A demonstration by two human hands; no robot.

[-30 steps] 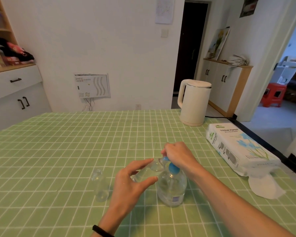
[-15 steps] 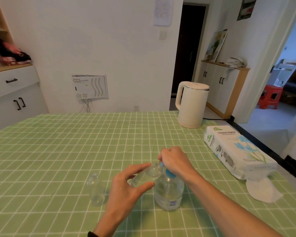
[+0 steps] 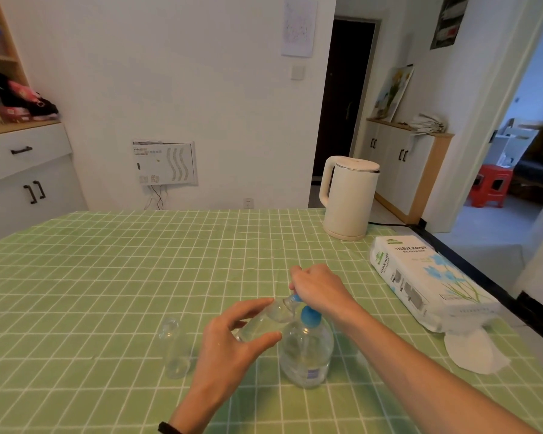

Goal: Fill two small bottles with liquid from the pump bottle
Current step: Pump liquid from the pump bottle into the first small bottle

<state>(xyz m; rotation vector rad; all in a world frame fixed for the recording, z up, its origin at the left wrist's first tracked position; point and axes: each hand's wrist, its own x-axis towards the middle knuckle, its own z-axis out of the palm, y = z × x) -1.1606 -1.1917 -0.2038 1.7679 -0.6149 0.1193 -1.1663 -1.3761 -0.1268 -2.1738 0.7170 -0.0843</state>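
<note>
A clear pump bottle (image 3: 306,352) with a blue pump head stands on the green checked tablecloth (image 3: 107,277). My right hand (image 3: 318,288) sits curled on top of the pump head. My left hand (image 3: 232,343) holds a small clear bottle (image 3: 264,322) tilted, its mouth up against the pump's spout. A second small clear bottle (image 3: 174,347) stands upright and open just left of my left hand, untouched. How much liquid the small bottles hold is hard to tell.
A white electric kettle (image 3: 348,197) stands at the back right of the table. A pack of tissue paper (image 3: 420,277) lies along the right edge with a loose white tissue (image 3: 474,352) in front of it.
Both hands and the bottles keep the same pose; only the camera has shifted slightly, so the scene sits a little lower in view.
</note>
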